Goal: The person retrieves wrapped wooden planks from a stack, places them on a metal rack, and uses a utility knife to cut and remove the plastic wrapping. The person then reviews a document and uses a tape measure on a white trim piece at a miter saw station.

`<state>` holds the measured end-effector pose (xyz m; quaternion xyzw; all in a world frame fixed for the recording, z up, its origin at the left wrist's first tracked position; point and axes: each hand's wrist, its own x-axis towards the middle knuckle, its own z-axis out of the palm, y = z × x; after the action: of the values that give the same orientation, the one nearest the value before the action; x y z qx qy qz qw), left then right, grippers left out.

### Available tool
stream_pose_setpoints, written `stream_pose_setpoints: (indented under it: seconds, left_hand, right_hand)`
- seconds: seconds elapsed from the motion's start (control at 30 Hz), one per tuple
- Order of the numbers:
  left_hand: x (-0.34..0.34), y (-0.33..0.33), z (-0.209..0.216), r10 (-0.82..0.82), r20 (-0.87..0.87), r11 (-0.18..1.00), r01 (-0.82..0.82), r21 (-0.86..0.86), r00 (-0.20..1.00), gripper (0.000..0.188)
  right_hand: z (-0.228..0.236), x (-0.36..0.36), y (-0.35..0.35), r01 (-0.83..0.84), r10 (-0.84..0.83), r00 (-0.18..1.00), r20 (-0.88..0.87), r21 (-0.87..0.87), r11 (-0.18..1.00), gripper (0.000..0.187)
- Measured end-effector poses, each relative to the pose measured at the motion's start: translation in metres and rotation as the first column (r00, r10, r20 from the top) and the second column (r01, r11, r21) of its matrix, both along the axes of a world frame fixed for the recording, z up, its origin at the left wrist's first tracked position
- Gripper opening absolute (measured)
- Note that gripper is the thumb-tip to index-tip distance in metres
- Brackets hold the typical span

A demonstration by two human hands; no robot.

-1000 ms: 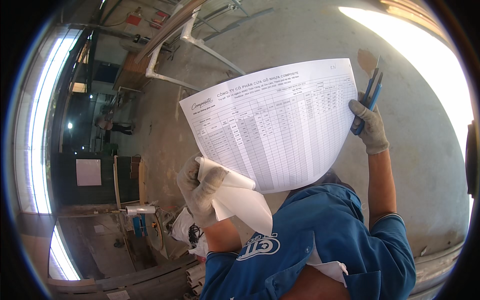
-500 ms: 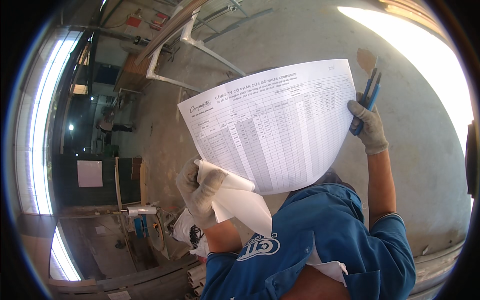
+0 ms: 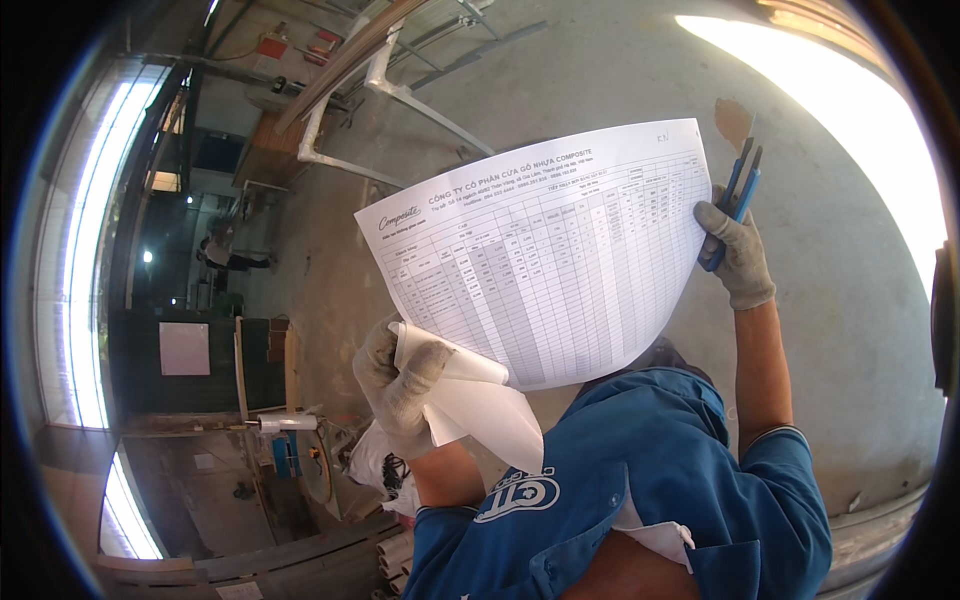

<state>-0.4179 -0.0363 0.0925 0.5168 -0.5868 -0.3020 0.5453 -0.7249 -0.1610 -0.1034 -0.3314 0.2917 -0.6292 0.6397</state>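
Note:
A large printed sheet (image 3: 540, 270) with a ruled table is spread out in front of me, bowed along its lower edge. My left hand (image 3: 402, 385), in a grey work glove, is closed on its lower left part, where more white paper (image 3: 485, 410) is folded over and hangs down. My right hand (image 3: 738, 245), also gloved, pinches the sheet's right edge between thumb and fingers. That same hand grips a blue-and-black hand tool (image 3: 740, 190) with slim prongs pointing up; its exact kind I cannot make out.
A pale metal frame (image 3: 375, 80) and long strips lie on the concrete floor (image 3: 620, 70) beyond the sheet. Toward the left are a dark green panel (image 3: 220, 340), a bench with a white roll (image 3: 285, 423), and a distant person (image 3: 225, 255). White sacks (image 3: 375, 465) sit near my left forearm.
The background has shifted slightly to the right in the view. Both hands keep their hold on the paper, and the tool stays in my right hand.

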Motion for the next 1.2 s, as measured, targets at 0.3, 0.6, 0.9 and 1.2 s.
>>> stream_pose_setpoints:
  seconds: [0.3, 0.6, 0.9, 1.2]
  left_hand:
    - [0.002, 0.005, 0.001, 0.027, 0.028, 1.000, -0.027, -0.009, 0.999, 0.020]
    - [0.006, 0.004, -0.007, 0.087, 0.023, 0.995, -0.088, 0.055, 0.996, 0.018]
    - [0.048, -0.040, -0.091, -0.009, -0.562, 0.948, 0.186, 0.258, 0.827, 0.053]
    - [0.075, -0.057, -0.150, -0.078, -0.921, 0.900, 0.424, 0.100, 0.383, 0.060]
  right_hand:
    - [0.003, -0.001, 0.003, 0.007, -0.007, 1.000, -0.005, -0.026, 1.000, 0.021]
    - [0.006, 0.003, 0.002, -0.022, 0.022, 1.000, -0.006, -0.044, 0.999, 0.023]
    - [0.002, 0.001, 0.003, 0.006, 0.008, 0.994, -0.110, 0.128, 0.992, 0.022]
    - [-0.033, 0.011, -0.009, 0.032, 0.006, 0.984, -0.180, 0.209, 0.977, 0.021]
